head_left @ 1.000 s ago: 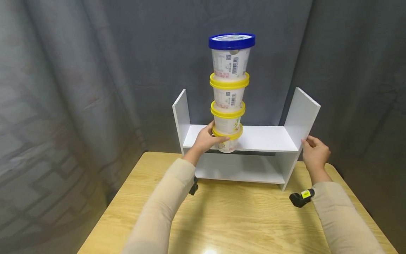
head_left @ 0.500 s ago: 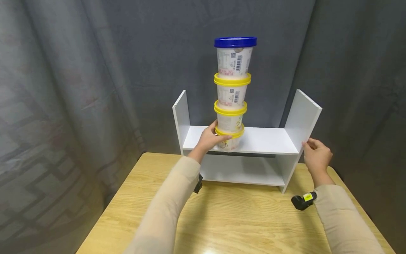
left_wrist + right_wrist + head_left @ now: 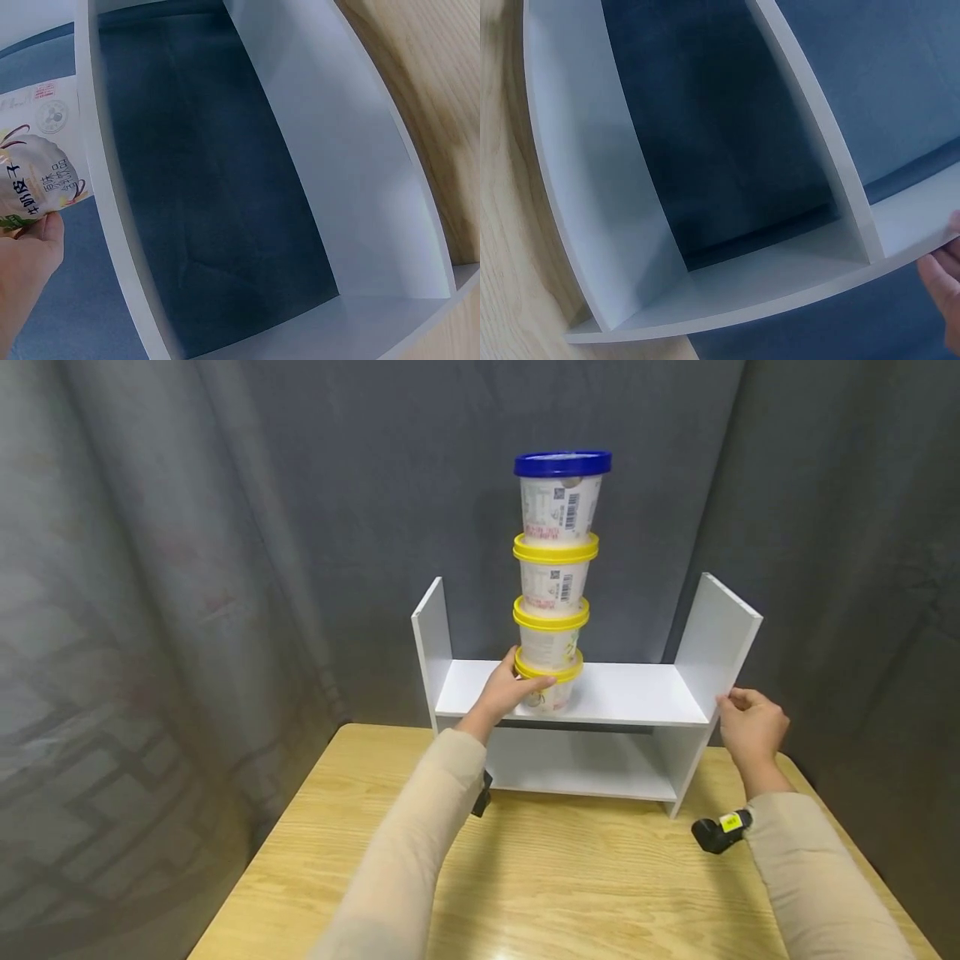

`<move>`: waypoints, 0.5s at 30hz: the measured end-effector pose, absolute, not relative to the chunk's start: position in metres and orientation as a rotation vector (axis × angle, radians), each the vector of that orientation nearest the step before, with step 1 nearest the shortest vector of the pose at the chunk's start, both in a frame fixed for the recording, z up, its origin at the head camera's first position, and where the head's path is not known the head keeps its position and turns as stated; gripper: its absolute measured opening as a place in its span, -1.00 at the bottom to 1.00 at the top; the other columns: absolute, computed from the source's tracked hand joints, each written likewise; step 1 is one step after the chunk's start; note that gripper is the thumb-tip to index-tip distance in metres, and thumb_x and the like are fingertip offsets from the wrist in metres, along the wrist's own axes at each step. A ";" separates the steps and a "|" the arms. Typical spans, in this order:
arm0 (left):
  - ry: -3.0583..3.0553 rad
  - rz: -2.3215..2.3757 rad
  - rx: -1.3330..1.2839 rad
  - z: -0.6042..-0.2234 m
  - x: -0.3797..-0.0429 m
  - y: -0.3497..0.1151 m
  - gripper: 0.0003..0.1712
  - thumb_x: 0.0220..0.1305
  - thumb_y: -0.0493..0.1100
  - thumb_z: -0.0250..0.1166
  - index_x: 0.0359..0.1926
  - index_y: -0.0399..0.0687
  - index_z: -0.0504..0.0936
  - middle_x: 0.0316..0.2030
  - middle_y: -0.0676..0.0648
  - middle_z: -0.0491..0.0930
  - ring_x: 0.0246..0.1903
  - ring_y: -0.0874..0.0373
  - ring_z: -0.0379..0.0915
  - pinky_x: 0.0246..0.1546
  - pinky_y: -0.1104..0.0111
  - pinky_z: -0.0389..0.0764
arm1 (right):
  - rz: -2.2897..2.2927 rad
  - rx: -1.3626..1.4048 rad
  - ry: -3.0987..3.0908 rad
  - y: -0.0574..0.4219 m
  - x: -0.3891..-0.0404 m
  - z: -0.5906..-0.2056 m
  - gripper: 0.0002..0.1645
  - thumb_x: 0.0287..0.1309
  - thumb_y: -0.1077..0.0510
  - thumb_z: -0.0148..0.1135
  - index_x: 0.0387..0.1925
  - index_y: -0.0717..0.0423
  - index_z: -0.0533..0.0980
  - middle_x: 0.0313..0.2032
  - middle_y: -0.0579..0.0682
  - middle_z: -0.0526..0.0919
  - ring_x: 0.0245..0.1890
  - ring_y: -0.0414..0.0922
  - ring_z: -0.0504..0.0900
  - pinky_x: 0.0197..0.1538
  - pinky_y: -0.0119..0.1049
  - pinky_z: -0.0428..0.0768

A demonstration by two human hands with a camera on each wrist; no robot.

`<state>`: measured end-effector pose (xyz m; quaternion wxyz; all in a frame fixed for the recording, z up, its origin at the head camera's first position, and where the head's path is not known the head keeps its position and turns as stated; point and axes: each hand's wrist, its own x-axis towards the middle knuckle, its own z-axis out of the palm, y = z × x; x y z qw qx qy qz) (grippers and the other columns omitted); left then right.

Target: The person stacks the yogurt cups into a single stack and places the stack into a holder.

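Observation:
Several white paper tubs stand upright in one stack; the top tub [image 3: 558,510] has a blue lid, those below have yellow lids. My left hand [image 3: 504,692] grips the bottom tub [image 3: 553,696] around its lid and side, its thumb across the front. That tub overlaps the upper board [image 3: 630,692] of a white two-level shelf. Printed lettering shows on the tub [image 3: 45,150] in the left wrist view. At the right, my right hand [image 3: 752,727] pinches the front edge of the shelf's right side panel [image 3: 712,639] between thumb and fingers.
The shelf's lower board [image 3: 577,764] lies below, and its left side panel [image 3: 432,643] rises left of the stack. A light wooden table [image 3: 600,877] bears the shelf. Grey curtains [image 3: 337,527] hang behind and at both sides.
My left hand and the stack have moved to the right and back, with the bottom tub now over the upper board. The right hand keeps its hold on the side panel.

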<state>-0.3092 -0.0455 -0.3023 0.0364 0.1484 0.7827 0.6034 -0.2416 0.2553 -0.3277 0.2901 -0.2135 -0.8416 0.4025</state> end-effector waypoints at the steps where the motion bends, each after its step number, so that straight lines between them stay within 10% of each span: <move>1: 2.402 1.850 0.451 -0.303 -0.310 -0.045 -0.13 -0.14 0.03 0.37 0.21 0.13 0.13 0.03 0.05 0.35 0.06 0.12 0.21 0.05 0.22 0.29 | 1.082 -0.577 -2.259 0.256 -0.242 -0.327 -0.60 0.12 0.13 0.00 -0.07 0.33 0.45 -0.15 0.23 0.52 -0.30 -0.10 0.49 -0.43 -0.51 0.35; 15: 2.436 1.730 0.274 -0.316 -0.313 -0.049 0.25 -0.22 0.20 0.34 0.32 0.05 -0.30 0.30 -0.06 -0.13 0.24 0.05 -0.18 0.20 0.09 0.00 | 1.100 -0.550 -2.399 0.249 -0.234 -0.338 -0.36 0.18 -0.04 -0.14 0.08 0.43 0.24 -0.02 0.34 0.38 0.01 0.24 0.30 0.05 0.02 0.28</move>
